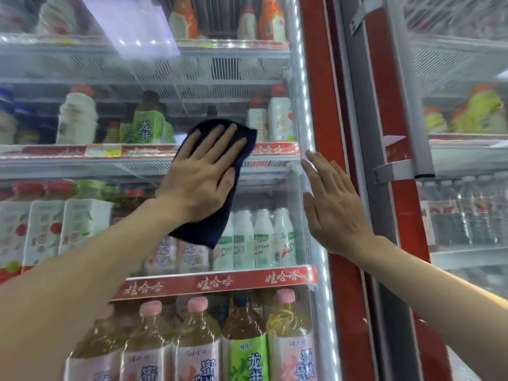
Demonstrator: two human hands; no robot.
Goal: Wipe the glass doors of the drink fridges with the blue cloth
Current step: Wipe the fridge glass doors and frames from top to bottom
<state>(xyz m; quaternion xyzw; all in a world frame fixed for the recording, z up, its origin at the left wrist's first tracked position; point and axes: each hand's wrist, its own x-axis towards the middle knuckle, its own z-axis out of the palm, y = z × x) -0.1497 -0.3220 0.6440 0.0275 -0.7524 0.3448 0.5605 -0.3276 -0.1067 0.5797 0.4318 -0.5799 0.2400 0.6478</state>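
- With left hand [202, 178] flat, fingers spread, pressing blue cloth [220, 185] on glass door [192, 67] near its right edge, wiping underway
- right hand [334, 204] open, empty, bracing red frame [327, 105]
- Next likely: sweep uncleaned glass, steady pressure

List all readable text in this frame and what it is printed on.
"娃哈哈": red shelf strip, three times; again on the upper red strip.
"龙井": green bottle label and the lower green bottle.
"AD": white bottles, partly legible.
Yellow price tag and pink labels: too blurred.

Bare forearms, seemingly no rings, sleeveless
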